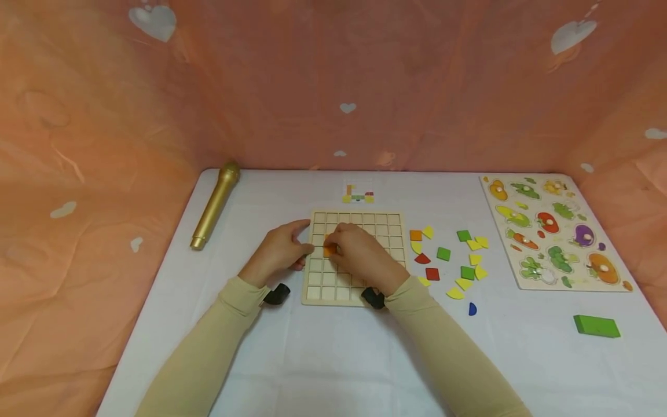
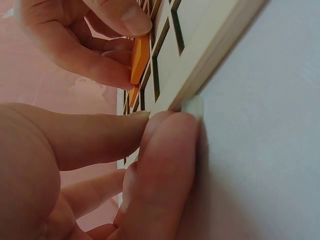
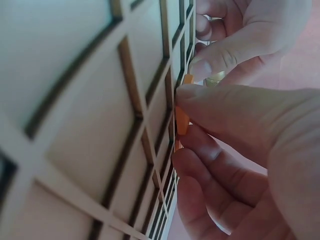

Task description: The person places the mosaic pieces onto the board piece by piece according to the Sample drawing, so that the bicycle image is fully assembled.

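A wooden grid board (image 1: 307,284) lies on the white table. My right hand (image 1: 365,255) pinches an orange square tile (image 2: 141,59) at the board's left part, the tile tilted on its edge in the left wrist view. Another orange piece (image 2: 133,95) sits in the grid just beyond it. The right thumb and fingers hold the orange tile (image 3: 182,120) in the right wrist view. My left hand (image 1: 278,249) grips the board's left edge between thumb and fingers. A small pattern card (image 1: 358,198) with coloured shapes lies behind the board.
Loose orange, yellow, green and red tiles (image 1: 443,253) and a blue half-round piece (image 1: 472,309) lie right of the board. A vegetable puzzle (image 1: 542,243) is at the far right, with a green block (image 1: 597,326) in front. A gold microphone (image 1: 213,208) lies at the left.
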Motion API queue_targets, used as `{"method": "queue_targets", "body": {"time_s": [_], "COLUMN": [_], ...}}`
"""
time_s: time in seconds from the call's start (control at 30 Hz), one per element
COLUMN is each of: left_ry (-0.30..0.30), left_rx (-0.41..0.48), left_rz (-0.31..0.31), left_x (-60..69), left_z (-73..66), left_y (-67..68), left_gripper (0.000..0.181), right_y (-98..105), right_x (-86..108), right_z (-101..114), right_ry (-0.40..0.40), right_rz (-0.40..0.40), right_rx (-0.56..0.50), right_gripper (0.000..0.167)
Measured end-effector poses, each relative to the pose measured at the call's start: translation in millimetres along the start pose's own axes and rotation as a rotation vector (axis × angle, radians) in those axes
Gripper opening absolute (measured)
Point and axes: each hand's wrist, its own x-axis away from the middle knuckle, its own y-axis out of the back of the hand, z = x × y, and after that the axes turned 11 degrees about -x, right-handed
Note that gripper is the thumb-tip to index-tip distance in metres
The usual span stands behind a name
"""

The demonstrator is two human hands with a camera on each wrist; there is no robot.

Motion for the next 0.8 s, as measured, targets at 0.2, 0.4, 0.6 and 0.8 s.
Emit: {"method": "queue_targets", "body": {"time_s": [0.2,0.4,0.6,0.8], "left_ry": [-0.013,-0.019,-0.024,-0.015], "left_rx": [0.008,-0.005,-0.009,-0.013], "left_rz": [0.001,-0.001,-0.005,-0.007], "left_x": [0.0,0.0,-0.3,0.6], "left_z": [0.2,0.1,0.3,0.4], "left_y": [-1.4,-1.0,0.1,-0.2], "left_gripper": [0.073,0.073,0.074,0.073], "right_y": [-0.1,0.5,1.2,0.0], "right_x": [1.2,0.1,-0.1,0.4], "right_z": [0.5,-0.1,0.5,0.8], "right_ry": [-0.007,-0.009,-0.001,0.002], "right_rz": [-0.002,-0.004,0.004,0.005], "right_rx": [0.015,0.021,0.028,0.024], "right_gripper": [0.019,0.021,0.020,0.020]}}
